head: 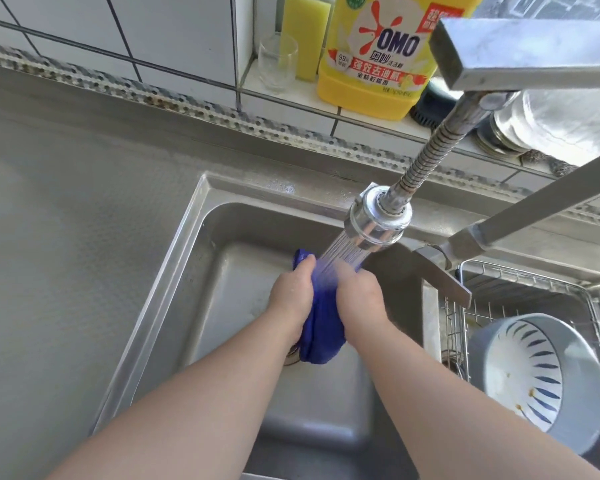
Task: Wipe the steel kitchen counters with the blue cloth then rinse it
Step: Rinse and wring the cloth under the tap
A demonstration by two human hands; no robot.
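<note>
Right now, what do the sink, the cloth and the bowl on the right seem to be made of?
Sink: brushed stainless steel, judging by its dull grey sheen. Blue cloth: soft fabric, perhaps microfibre; it bunches in limp folds between both hands. Bowl: probably glazed ceramic, glossy with painted blue strokes.

White tiled wall with dark grout. A tiled ledge runs along it. Soft, even daylight falls throughout.
</note>
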